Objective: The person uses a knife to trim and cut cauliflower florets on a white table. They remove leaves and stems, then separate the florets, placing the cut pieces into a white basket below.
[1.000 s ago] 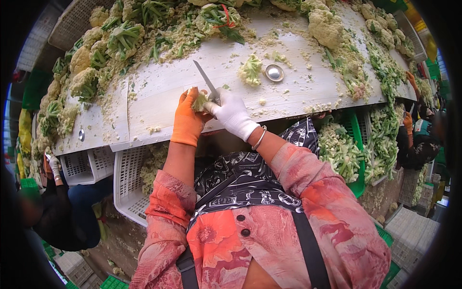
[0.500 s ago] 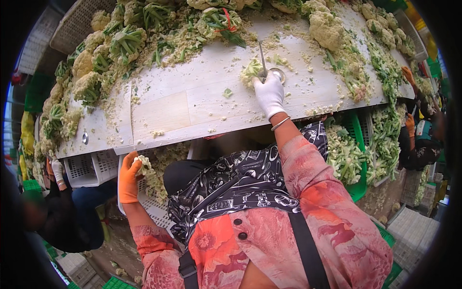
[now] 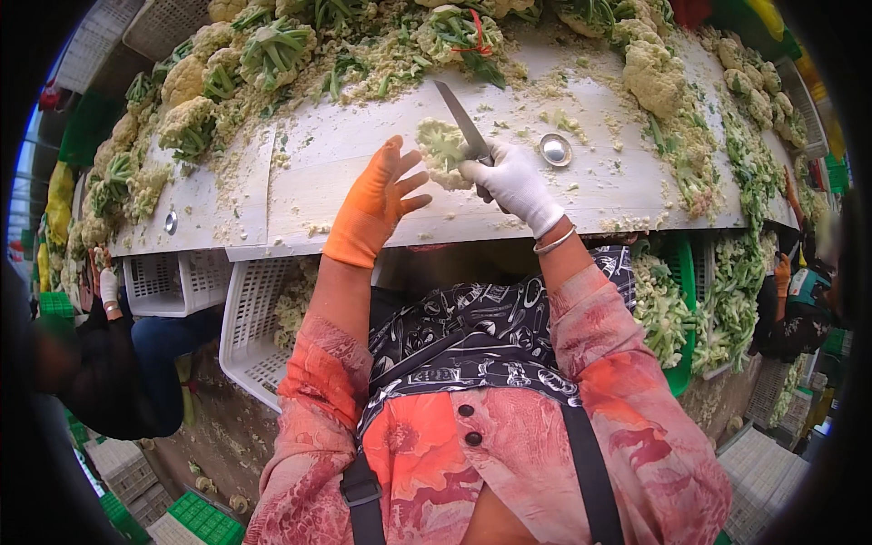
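"Where's the cauliflower piece [image 3: 438, 147]?"
"Left of the metal dish [image 3: 555, 150]; the right hand [image 3: 518, 186], gripping the knife [image 3: 461, 119], is nearer."
"And the left hand [image 3: 368, 207]?"
"Spread, empty, farther left of the dish."

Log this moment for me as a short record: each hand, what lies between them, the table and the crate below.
Left hand: orange glove, open, holding nothing
Right hand: white glove, gripping a knife, blade toward the far left
Between hands: cauliflower piece beside the blade; whether the right hand grips it is unclear
Table: pale, crumb-strewn; cauliflower heads along the far side
Crate: white, by the near edge, cauliflower bits inside
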Motion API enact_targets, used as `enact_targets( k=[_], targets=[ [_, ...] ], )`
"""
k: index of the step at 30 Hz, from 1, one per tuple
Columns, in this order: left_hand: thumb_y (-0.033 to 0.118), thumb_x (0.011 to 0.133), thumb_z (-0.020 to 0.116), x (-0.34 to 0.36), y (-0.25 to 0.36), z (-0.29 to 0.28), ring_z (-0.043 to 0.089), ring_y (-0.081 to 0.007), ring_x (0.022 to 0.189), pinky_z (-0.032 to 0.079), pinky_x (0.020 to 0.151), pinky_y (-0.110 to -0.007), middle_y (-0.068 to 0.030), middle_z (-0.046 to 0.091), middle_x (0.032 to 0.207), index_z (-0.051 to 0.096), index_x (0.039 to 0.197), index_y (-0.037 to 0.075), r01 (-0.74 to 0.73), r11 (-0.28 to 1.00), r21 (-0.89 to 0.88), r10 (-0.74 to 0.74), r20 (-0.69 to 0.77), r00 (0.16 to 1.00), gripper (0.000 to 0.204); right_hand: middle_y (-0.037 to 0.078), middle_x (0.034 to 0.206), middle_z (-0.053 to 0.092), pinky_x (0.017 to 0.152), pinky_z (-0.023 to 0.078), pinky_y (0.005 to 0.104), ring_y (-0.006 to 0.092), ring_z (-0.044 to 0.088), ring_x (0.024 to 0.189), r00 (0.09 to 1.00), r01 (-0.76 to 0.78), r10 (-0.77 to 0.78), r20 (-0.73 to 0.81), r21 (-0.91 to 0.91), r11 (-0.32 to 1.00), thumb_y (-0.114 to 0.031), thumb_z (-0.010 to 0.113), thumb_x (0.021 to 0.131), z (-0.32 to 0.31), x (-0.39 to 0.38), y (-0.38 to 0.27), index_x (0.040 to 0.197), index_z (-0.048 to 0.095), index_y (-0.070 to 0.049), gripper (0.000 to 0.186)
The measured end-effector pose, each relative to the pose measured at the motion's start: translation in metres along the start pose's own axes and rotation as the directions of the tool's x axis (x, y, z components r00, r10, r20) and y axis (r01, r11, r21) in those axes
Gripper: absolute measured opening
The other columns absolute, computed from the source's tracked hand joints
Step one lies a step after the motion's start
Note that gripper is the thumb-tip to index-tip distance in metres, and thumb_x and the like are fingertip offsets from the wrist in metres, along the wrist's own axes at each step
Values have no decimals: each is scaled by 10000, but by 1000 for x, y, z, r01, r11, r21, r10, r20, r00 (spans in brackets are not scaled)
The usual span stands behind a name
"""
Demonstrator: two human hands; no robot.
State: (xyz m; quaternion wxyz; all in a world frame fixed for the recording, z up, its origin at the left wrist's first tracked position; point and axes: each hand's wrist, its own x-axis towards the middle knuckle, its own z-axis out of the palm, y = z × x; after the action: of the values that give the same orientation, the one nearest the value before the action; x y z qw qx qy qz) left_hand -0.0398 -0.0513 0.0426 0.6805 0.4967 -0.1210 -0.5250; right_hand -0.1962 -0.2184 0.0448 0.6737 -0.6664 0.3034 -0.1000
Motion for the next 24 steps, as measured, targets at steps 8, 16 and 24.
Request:
enact_targets(
  k=[8,16,24],
  targets=[
    [126,945,663,26,-27,18,658,-196,1010,550,858,-319,-101,648,1152,553,1293,40,-244,968,59,245,-15,969,375,74,724,657,580,525,321,172,633,590,989,-61,81,123,-160,985,-267,660,911,15,-3,6,1073,683,-14,302],
    [362,945,734,28,-23,13,663,-228,969,571,769,-343,-123,662,1128,564,1288,58,-299,954,24,300,-80,951,489,226,875,721,814,541,447,374,707,868,981,-90,5,-196,-429,899,-345,671,853,16,13,28,1026,732,-16,376],
    [755,917,494,28,-7,-2,681,-308,991,577,793,-409,-185,667,1205,544,1308,46,17,912,-409,11,65,998,811,185,887,724,805,537,438,370,700,866,893,35,-335,-302,-694,719,-301,650,920,20,8,23,1091,693,-43,313]
  ],
)
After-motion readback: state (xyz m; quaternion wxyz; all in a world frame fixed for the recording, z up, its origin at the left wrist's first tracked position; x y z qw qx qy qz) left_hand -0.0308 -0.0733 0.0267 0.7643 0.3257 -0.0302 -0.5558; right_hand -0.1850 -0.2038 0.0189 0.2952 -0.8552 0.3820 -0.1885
